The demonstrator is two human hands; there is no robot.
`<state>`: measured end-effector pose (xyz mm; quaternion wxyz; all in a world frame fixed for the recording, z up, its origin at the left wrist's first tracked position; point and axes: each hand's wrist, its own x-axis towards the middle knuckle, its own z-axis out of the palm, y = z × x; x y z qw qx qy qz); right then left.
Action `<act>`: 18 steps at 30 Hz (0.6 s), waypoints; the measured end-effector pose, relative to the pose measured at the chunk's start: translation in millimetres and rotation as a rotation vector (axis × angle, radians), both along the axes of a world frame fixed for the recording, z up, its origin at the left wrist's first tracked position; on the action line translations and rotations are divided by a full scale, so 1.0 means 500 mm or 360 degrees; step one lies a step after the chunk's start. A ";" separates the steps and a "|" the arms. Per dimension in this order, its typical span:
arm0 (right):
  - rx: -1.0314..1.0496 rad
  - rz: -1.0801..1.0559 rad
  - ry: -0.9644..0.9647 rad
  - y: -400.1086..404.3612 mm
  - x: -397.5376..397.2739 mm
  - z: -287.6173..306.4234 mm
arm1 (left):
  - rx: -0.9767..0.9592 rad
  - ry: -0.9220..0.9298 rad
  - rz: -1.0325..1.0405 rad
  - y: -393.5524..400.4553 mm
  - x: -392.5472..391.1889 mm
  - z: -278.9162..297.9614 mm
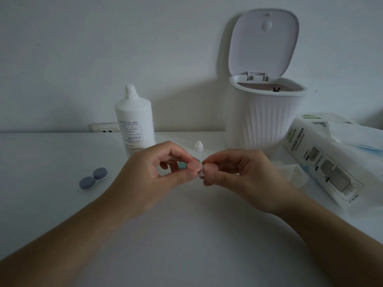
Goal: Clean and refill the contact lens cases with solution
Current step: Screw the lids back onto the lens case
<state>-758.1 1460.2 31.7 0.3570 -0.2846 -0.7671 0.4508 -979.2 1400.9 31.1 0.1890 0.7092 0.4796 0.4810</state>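
Both hands [199,170] pinch a pink lens case [196,167]; bottle [134,123], bin [267,112] behind.

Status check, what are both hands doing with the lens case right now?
Left hand and right hand both pinching pink lens case above table. Solution bottle uncapped, upright behind. Nothing in the way.
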 end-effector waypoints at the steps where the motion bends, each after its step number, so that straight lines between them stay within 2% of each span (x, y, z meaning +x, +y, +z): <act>1: -0.0002 0.0000 0.0015 0.000 0.000 0.000 | 0.0013 0.0005 0.0003 0.000 0.000 0.000; 15: 0.0054 -0.0007 -0.0005 0.003 0.000 -0.002 | 0.0103 0.0123 -0.0119 0.007 -0.008 -0.009; 18: 0.0059 0.0010 -0.0024 0.001 -0.002 -0.001 | 0.0102 0.0065 -0.0062 0.009 -0.008 -0.010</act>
